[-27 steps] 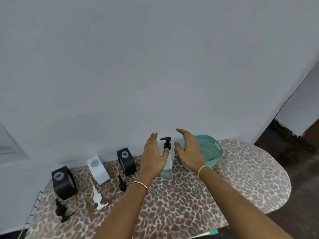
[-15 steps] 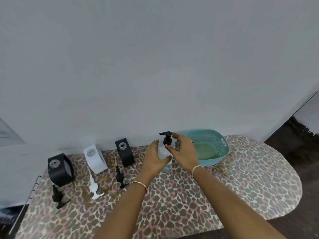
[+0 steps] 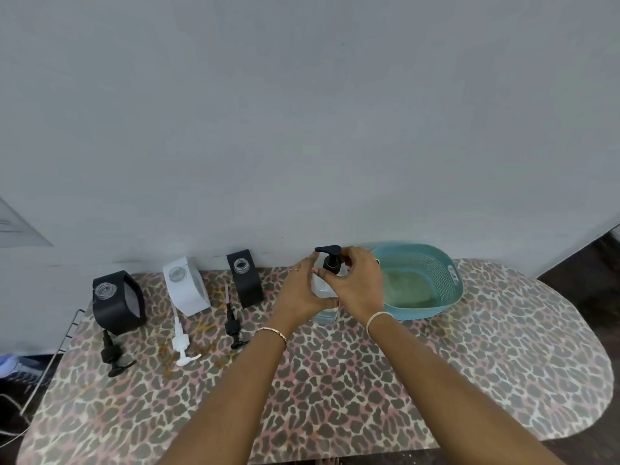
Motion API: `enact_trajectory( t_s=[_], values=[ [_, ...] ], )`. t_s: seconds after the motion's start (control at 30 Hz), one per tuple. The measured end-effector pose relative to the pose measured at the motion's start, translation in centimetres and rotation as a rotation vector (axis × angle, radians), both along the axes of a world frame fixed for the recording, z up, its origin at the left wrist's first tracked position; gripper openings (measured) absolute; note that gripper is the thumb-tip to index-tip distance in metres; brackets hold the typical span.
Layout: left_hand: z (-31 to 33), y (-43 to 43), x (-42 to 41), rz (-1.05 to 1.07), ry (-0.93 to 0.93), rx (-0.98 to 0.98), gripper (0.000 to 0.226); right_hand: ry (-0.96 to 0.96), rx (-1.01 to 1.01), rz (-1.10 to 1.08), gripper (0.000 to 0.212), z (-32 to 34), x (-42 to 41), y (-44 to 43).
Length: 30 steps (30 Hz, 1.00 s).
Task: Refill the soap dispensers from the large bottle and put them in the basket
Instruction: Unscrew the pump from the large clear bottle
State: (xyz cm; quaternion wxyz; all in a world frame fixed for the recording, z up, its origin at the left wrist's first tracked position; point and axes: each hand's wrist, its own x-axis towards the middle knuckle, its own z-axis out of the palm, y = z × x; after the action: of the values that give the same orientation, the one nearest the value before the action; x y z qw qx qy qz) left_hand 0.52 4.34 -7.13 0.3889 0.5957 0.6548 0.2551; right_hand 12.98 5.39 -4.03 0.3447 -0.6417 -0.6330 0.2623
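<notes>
— What lay under the grip?
— A leopard-print tablecloth (image 3: 369, 380), spreading to both sides of it and back toward the camera. A plain grey wall (image 3: 302, 129) rose just behind it.
— And far left of the grip?
— A wire rack (image 3: 63, 344) at the table's edge, a paler panel (image 3: 16, 226) on the wall above, and orange flecks (image 3: 204, 327) on the cloth nearer in. Dark floor (image 3: 590, 270) showed far right.
</notes>
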Motion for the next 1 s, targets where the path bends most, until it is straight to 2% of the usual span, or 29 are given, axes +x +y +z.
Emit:
enact_trajectory(
  t_s=[0.17,0.4,0.53,0.63,0.77,0.83,0.9,1.0],
  values=[
    [0.1,0.9,-0.7,-0.102,0.064,0.058,0.099,0.023,0.006,0.039,0.027,-0.1,-0.1,0.4],
    [-0.2,1.3,-0.8,-0.022,0.06,0.115,0.098,-0.057,0.025,0.154,0.021,0.4,0.3,1.3],
    [-0.5,1.5,-0.9,-0.025,0.06,0.128,0.096,-0.041,0.031,0.201,0.019,0.1,0.6,1.9],
    [-0.5,1.7,-1.2,-0.059,0.052,0.119,0.092,-0.042,-0.015,0.32,0.02,0.4,1.3,2.7],
    [-0.5,1.7,-1.3,-0.08,0.066,0.124,0.097,0.121,-0.166,0.497,0.023,1.0,2.5,3.5],
    [-0.6,1.6,-1.2,-0.073,0.072,0.116,0.1,0.156,-0.192,0.478,0.035,1.1,2.8,3.4],
    [-0.7,1.5,-1.1,-0.074,0.075,0.113,0.102,0.136,-0.158,0.355,0.046,1.0,2.7,3.0],
    [-0.7,1.2,-0.8,-0.07,0.074,0.122,0.101,0.08,-0.096,0.198,0.049,0.6,1.6,2.0]
  ],
)
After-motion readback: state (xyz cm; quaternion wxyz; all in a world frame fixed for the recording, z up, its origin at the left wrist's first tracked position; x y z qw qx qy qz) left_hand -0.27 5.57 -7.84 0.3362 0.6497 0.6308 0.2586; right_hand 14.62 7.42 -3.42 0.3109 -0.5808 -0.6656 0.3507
